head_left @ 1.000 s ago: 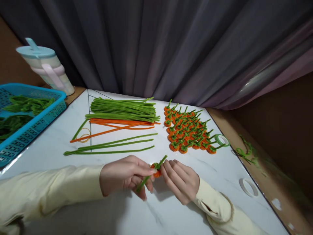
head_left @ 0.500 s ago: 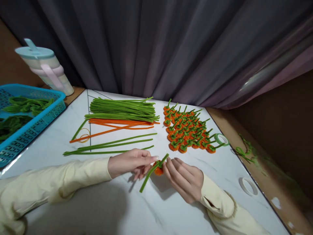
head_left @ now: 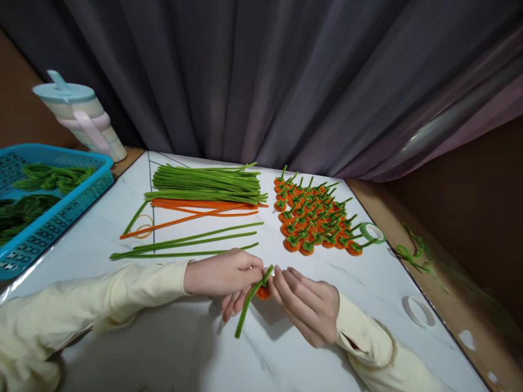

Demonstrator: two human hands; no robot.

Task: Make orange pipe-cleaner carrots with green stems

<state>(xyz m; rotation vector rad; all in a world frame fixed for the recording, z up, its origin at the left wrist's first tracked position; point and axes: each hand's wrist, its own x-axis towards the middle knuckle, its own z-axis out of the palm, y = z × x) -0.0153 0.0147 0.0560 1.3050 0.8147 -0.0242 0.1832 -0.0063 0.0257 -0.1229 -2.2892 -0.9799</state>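
Between my two hands is a small orange pipe-cleaner persimmon (head_left: 263,293) with a green top. A green pipe cleaner (head_left: 244,316) runs across it, one end pointing down toward me and the other up. My left hand (head_left: 231,275) pinches at the green top from the left, its lower fingers curled beneath. From the right, my right hand (head_left: 304,302) grips the persimmon's side with thumb and fingertips. Where the fingertips meet the green top is partly hidden. Just beyond my left hand lie several loose green pipe cleaners (head_left: 196,237) on the white marbled tabletop (head_left: 171,337).
Farther back are a bundle of green pipe cleaners (head_left: 204,182), orange pipe cleaners (head_left: 196,215) and a rubber band (head_left: 143,227). Many finished persimmons (head_left: 310,218) stand right, beside green tape (head_left: 372,233) and a white ring (head_left: 419,312). A blue basket (head_left: 92,188) and tumbler (head_left: 87,117) are left.
My left thumb and fingers have closed in on the persimmon's green top. The green pipe cleaner has shifted slightly down and left, while my right hand stays at the persimmon's side.
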